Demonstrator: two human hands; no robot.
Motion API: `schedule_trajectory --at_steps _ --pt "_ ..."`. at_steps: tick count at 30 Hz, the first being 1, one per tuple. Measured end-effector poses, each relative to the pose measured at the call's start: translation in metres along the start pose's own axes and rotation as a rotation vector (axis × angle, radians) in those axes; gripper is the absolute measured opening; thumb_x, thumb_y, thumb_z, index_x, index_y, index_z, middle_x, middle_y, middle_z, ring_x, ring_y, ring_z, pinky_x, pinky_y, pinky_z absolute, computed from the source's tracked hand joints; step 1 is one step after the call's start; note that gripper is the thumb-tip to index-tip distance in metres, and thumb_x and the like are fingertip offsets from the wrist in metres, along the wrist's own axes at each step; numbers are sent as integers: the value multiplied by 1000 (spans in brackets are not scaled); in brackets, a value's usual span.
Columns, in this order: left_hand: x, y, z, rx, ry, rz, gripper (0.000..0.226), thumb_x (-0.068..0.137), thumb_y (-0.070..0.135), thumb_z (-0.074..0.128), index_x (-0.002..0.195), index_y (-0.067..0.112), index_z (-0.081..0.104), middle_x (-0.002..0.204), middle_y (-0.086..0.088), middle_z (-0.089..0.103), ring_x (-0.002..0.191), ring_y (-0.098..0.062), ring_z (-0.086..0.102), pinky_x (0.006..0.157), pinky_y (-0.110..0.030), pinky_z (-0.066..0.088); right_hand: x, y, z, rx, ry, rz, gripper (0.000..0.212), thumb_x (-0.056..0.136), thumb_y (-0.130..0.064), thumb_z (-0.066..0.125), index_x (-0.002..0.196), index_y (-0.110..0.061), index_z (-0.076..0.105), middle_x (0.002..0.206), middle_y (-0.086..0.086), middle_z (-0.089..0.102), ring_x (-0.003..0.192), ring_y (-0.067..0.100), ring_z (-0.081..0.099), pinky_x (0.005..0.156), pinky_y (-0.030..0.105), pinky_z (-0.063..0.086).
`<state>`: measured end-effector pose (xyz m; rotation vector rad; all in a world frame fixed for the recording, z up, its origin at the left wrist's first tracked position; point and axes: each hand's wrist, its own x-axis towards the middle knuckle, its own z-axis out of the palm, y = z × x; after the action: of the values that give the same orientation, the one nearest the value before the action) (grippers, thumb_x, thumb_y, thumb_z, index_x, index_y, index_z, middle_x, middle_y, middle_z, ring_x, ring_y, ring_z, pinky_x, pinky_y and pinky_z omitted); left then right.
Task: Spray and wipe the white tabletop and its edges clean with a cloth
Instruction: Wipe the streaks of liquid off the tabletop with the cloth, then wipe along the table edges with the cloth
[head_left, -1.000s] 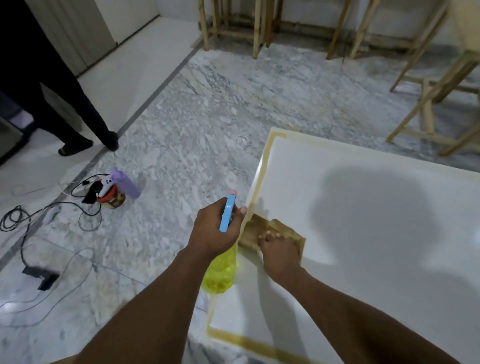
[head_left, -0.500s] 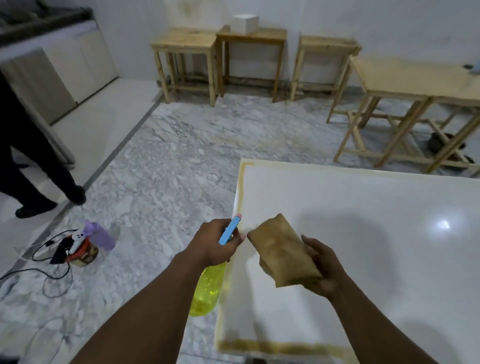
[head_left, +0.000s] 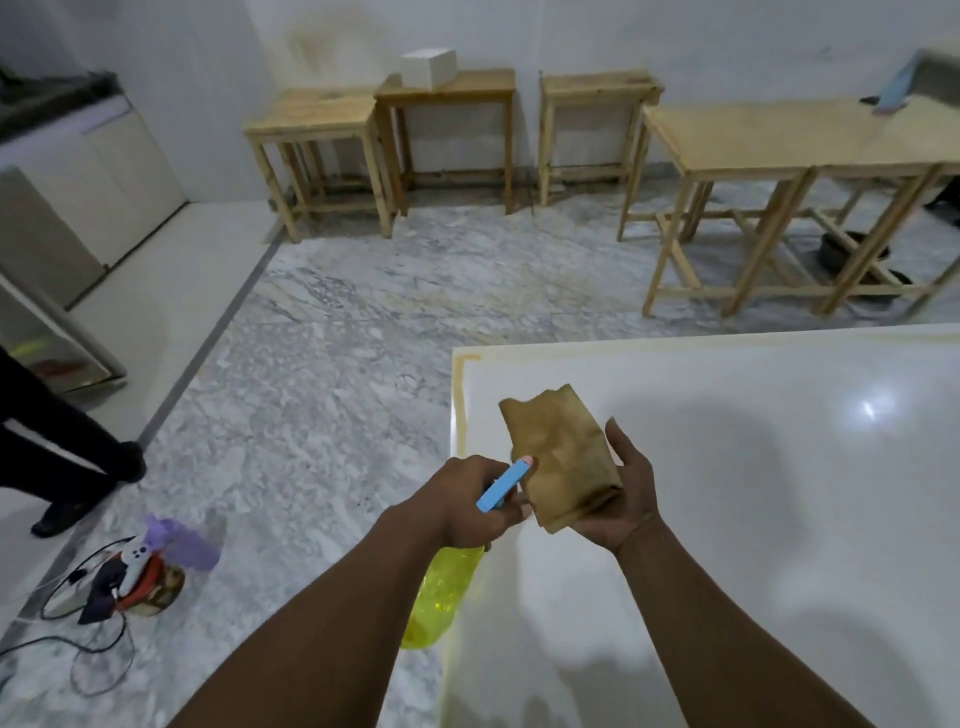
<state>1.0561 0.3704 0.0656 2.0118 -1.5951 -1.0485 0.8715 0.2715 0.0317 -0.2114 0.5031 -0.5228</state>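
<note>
Head camera, the only view: the cloth (head_left: 563, 457), tan and folded, lies in the upturned palm of the right hand (head_left: 621, 499). It is held in the air just over the white bench (head_left: 753, 493), near the middle of the picture. The fingers cup it from underneath and the thumb stands at its 3 o'clock side.

A second ago this cloth was pressed flat on the bench's left edge (head_left: 457, 410) under that same hand. Now it is lifted clear and turned face-up.

The left hand (head_left: 462, 506), at 9 o'clock of the cloth and almost touching it, is wrapped round the neck of the spray bottle (head_left: 441, 597). The yellow body hangs toward 6 o'clock, and the blue nozzle (head_left: 504, 483) points toward 1 o'clock at the cloth (whether a finger is on the trigger is hidden).

I judge that wiping has paused so the cloth can be wetted or refolded. A yellowish band shows along the left and far edges, so the edges look unfinished.

Wooden tables (head_left: 753, 140) stand at 12 to 2 o'clock, and another person's legs (head_left: 67, 457) are at 9 o'clock.
</note>
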Motion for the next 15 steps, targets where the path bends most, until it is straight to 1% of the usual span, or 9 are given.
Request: schedule_trajectory --at_steps 3,6,7,9,10,11,12,14,15 --pt "11 -6 -6 86 -76 53 23 93 41 75 86 22 64 81 -1 72 69 -25 79 76 -40 68 10 2 2 -14 48 -18 73 92 -65 45 142 -13 54 147 15 51 128 38 53 108 50 39" --pt "22 -19 -12 150 -105 87 24 91 46 71 81 26 61 80 -3 75 63 -22 78 76 -42 67 23 7 6 -21 122 -35 72 92 -65 42 138 -12 58 140 15 56 118 37 58 107 48 39" --pt "25 -23 -14 163 -118 89 26 89 49 70 78 30 57 77 -2 74 61 -21 78 77 -43 67 26 9 8 -27 159 -46 69 94 -63 40 137 -13 59 138 15 59 115 37 60 105 48 41" --pt "31 -35 -25 190 -158 112 29 88 53 71 74 35 53 72 3 72 64 -21 78 80 -44 66 33 19 12 -42 214 -82 62 97 -56 38 134 -11 61 129 17 64 107 37 65 95 48 51" --pt "34 -42 -32 198 -174 137 29 90 50 72 74 36 52 73 5 70 69 -23 78 82 -44 66 37 24 16 -30 231 -99 59 98 -51 37 132 -11 62 125 17 66 104 37 67 91 50 54" --pt "38 -51 -43 206 -191 169 28 92 47 74 77 36 53 77 6 70 74 -25 78 84 -43 65 41 31 19 -13 244 -114 56 99 -48 37 131 -10 62 125 18 66 105 37 66 91 53 54" --pt "40 -57 -51 211 -183 186 25 93 44 75 81 34 55 84 4 71 77 -25 77 85 -43 64 42 39 20 -28 263 -114 55 99 -46 37 132 -10 62 130 19 64 111 39 63 97 57 50" --pt "45 -78 -72 205 -133 202 21 95 43 74 94 27 60 97 -1 74 77 -21 74 85 -41 63 49 61 20 -42 302 -110 55 98 -43 37 136 -10 59 141 19 56 128 42 51 112 62 31" --pt "48 -89 -81 181 -100 189 23 95 43 74 98 23 62 100 -3 75 75 -20 74 84 -41 64 52 70 21 -32 322 -102 54 98 -42 38 135 -10 60 142 20 55 134 43 46 115 62 25"
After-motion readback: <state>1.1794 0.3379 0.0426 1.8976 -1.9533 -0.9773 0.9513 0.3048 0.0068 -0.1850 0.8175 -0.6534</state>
